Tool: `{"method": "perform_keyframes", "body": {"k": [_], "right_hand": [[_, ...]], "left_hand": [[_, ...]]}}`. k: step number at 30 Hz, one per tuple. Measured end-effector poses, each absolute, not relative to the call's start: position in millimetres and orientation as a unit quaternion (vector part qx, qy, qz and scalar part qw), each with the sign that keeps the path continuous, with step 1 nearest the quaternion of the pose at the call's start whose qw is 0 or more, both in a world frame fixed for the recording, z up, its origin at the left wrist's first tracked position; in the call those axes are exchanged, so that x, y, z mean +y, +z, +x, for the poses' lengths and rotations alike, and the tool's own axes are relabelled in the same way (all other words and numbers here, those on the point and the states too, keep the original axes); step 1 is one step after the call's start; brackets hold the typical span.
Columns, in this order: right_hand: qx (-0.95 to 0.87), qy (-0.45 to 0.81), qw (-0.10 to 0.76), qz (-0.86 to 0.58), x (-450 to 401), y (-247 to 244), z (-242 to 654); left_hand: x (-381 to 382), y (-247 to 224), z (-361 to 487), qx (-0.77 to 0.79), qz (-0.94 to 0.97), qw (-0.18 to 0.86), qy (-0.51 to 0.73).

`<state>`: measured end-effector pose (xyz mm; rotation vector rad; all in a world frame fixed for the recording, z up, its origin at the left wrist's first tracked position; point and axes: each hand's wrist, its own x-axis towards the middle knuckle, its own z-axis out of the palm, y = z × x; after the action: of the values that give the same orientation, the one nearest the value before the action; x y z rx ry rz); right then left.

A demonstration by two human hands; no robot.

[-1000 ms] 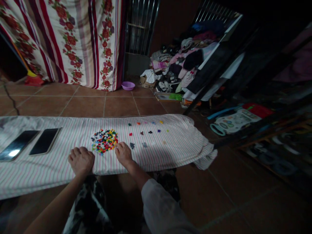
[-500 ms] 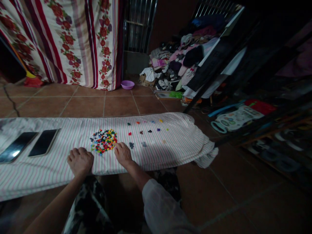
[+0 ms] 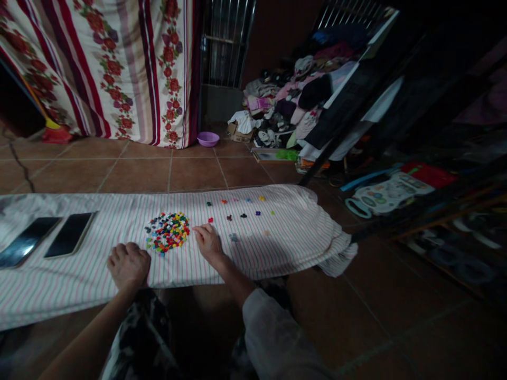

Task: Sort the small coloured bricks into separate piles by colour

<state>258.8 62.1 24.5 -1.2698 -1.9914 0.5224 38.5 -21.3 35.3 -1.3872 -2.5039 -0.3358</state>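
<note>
Small multicoloured pieces lie in a round pile [image 3: 168, 232] on the striped cloth [image 3: 174, 272]. Just right of the pile is my right hand [image 3: 209, 244], thumb and forefinger drawn together in a pinch; whatever they hold is too small to make out. My left hand [image 3: 129, 265] rests palm down on the cloth at the pile's lower left, its fingers curled in and no object showing in it. Beyond my right hand, small groups of pieces sorted by colour stand in rows, among them a red group [image 3: 210, 220], a black group [image 3: 243, 215] and a grey group [image 3: 233, 238].
Two dark-screened phones [image 3: 71, 235] lie on the cloth at the left. On the tiled floor beyond are a purple basin [image 3: 208, 139] and a heap of clothes [image 3: 289, 100]. A dark metal post [image 3: 322, 161] rises past the table's right end.
My right hand has moved right, away from the pile's edge, and now covers the dark grey group there. My left hand stays in place on the cloth.
</note>
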Motion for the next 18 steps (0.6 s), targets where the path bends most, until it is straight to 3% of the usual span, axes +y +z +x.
{"method": "perform_keyframes", "body": {"k": [11,18], "right_hand": [[-0.699,0.119,0.378,-0.595,153.1,36.4,340.6],[-0.68,0.081,0.291,-0.668,194.4,42.4,383.8]], "left_hand": [[-22.0,37.0,40.0,-0.862,-0.479,0.141,-0.092],[-18.5,37.4,40.0,-0.863,-0.478,0.142,-0.079]]}}
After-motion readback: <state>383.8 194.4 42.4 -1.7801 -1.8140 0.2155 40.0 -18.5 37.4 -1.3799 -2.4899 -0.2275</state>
